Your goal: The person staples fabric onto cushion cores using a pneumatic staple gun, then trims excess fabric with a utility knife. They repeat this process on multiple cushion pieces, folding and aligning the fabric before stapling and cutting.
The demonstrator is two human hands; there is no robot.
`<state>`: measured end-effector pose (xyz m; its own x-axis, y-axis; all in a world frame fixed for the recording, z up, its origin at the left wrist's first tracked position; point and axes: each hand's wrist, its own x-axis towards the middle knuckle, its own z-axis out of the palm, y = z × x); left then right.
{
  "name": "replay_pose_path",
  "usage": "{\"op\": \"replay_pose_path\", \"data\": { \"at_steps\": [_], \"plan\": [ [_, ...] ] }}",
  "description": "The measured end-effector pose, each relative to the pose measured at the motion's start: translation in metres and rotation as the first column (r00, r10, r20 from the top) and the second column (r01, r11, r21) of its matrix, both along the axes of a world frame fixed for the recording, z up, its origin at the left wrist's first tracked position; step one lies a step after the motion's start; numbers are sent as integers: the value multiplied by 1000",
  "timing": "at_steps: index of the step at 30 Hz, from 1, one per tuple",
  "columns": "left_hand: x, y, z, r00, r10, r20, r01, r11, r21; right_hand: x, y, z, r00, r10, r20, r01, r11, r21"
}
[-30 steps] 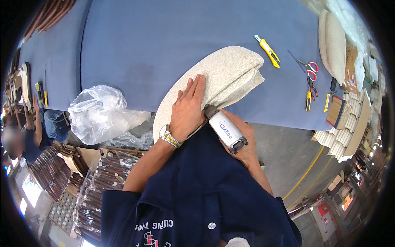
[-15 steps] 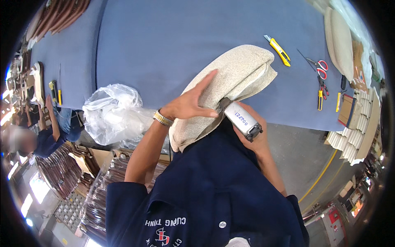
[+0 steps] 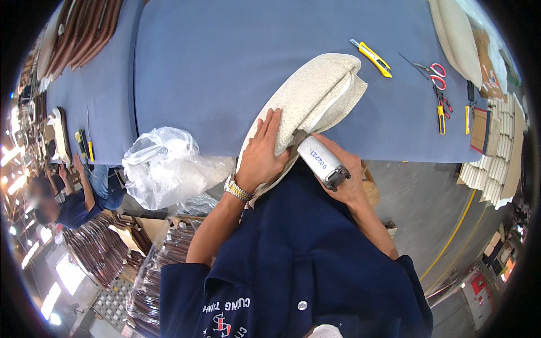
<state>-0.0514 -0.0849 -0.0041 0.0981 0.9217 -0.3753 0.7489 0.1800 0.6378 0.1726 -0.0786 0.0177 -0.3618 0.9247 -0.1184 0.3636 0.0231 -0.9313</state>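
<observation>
A beige fabric-covered cushion leans at the table's near edge against my body, its open seam showing a pale inside on the right. My left hand lies on the cover, fingers stretched out flat and thumb near the tool's nose. A silver staple gun with a black end is gripped in my right hand. Its dark nose meets the cushion's folded edge; the exact contact point is hidden.
On the blue table lie a yellow utility knife, red-handled scissors and pliers. Crumpled clear plastic hangs at the edge. Another cushion rests far right. A co-worker stands at left.
My left hand has turned and now lies flatter on the cushion, fingers pointing away from me. Cushion and staple gun appear slightly further left; the view has shifted too.
</observation>
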Motion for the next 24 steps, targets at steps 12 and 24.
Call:
{"op": "replay_pose_path", "data": {
  "at_steps": [12,24],
  "plan": [
    [-2,4,-3,998,28,61,-27,999,-19,-12,12,12,997,71,40,-66,991,-118],
    [-6,0,-1,998,-8,57,10,999,-39,-11,-3,16,991,116,74,-112,993,-45]
  ]
}}
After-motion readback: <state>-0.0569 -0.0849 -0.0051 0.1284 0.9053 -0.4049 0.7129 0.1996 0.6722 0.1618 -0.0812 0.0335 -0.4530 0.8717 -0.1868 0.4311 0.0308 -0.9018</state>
